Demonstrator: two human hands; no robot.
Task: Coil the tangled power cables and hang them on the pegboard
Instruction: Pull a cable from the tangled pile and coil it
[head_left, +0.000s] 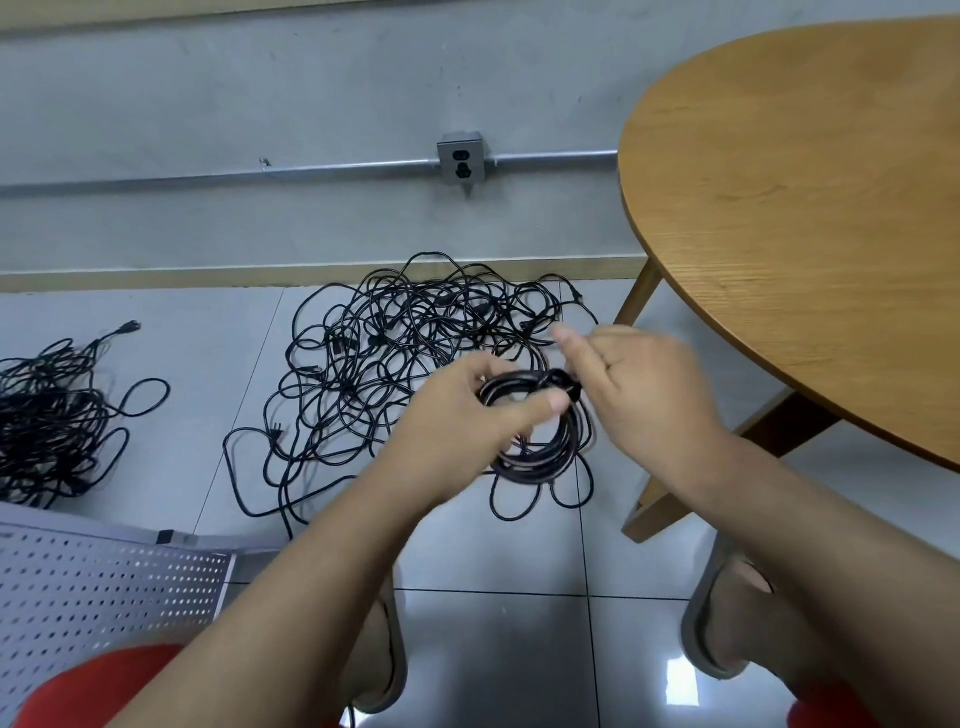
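While the tangle (400, 332) is lying on the floor (493, 639), the coiled cable (540, 460) is being pinched by the left hand (467, 415); the grip of the right hand (649, 395) cannot be told.

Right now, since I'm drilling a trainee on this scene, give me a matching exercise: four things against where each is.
Things: 1 coiled cable; 2 large tangled pile; 3 pegboard; 4 wall socket.
Places: A on the wall conduit; B gripped by the left hand; C at lower left; D on the floor tiles.
Pairs: 1-B; 2-D; 3-C; 4-A.
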